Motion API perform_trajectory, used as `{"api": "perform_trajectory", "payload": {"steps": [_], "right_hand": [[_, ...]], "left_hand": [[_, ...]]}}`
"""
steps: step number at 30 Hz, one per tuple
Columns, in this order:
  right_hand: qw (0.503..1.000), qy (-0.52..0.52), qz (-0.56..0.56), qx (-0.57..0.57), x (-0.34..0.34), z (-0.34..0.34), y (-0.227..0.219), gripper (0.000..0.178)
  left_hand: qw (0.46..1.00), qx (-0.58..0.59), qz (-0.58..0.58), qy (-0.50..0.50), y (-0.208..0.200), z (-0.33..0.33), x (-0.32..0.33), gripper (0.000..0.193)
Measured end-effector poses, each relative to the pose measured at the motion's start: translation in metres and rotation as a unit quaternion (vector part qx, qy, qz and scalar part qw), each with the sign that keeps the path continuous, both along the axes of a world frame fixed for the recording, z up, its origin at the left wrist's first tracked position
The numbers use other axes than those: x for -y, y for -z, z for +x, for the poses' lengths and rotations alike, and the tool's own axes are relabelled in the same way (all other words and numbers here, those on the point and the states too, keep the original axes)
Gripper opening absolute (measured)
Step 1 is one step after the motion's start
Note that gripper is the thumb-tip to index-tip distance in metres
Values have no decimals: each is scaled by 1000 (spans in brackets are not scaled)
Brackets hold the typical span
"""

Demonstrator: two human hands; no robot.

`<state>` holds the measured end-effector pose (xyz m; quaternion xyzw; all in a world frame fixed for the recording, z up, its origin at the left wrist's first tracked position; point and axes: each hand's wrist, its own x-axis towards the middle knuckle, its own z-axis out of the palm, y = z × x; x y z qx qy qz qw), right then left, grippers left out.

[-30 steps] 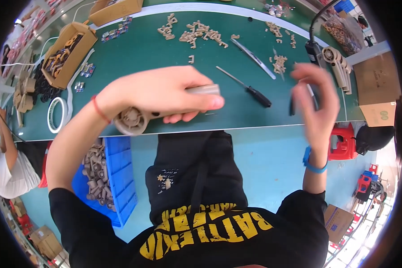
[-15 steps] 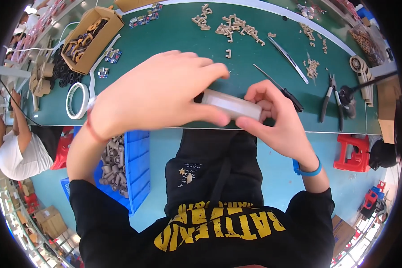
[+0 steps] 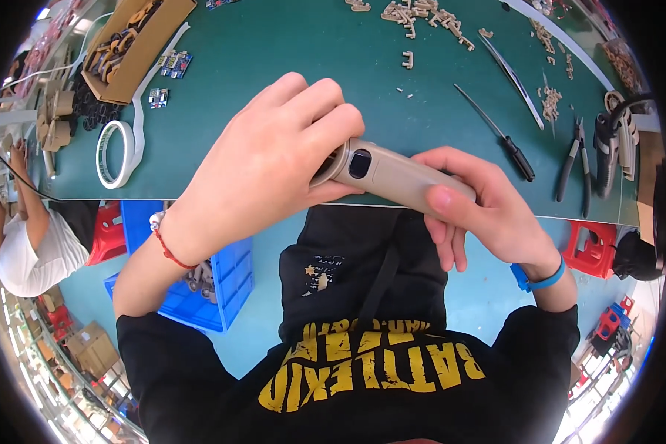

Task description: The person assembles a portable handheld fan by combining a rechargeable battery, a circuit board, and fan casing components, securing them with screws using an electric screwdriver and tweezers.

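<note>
A beige handheld fan (image 3: 399,176) with a small dark oval window lies slantwise between my hands, above the near edge of the bench. My left hand (image 3: 277,144) is closed around its round head, which the fingers mostly cover. The far end of its handle sits in my right hand (image 3: 488,203), thumb on top and some lower fingers hanging loose below. Closest on the bench are a thin screwdriver (image 3: 516,154) with a black handle, right of my right hand, and two tiny pale bits beyond the fan.
Small beige clips (image 3: 429,18) lie scattered at the back. Tweezers (image 3: 514,78), pliers (image 3: 572,166) and more fan parts (image 3: 625,140) are at right. At left are a tape roll (image 3: 113,155), circuit boards (image 3: 175,64) and a cardboard box (image 3: 115,85). A blue crate (image 3: 233,274) stands below.
The fan has turned over, from a pale whitish face to the beige side with the dark window. My left hand now closes round its head; my right hand has shifted along the handle.
</note>
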<state>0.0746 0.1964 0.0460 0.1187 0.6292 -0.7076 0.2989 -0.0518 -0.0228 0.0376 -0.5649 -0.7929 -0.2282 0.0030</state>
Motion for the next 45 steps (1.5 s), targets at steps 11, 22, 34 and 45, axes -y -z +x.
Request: {"api": "perform_trajectory", "payload": {"steps": [11, 22, 34, 45], "right_hand": [[997, 37, -68, 24, 1, 4, -3, 50], [691, -26, 526, -495, 17, 16, 25, 47], [834, -63, 371, -403, 8, 7, 23, 44], [695, 13, 568, -440, 5, 25, 8, 42]], "left_hand": [[998, 32, 32, 41, -2, -8, -1, 50], [1000, 22, 2, -20, -5, 12, -13, 48], [997, -41, 50, 48, 2, 0, -11, 48], [1000, -15, -11, -17, -4, 9, -10, 48]]}}
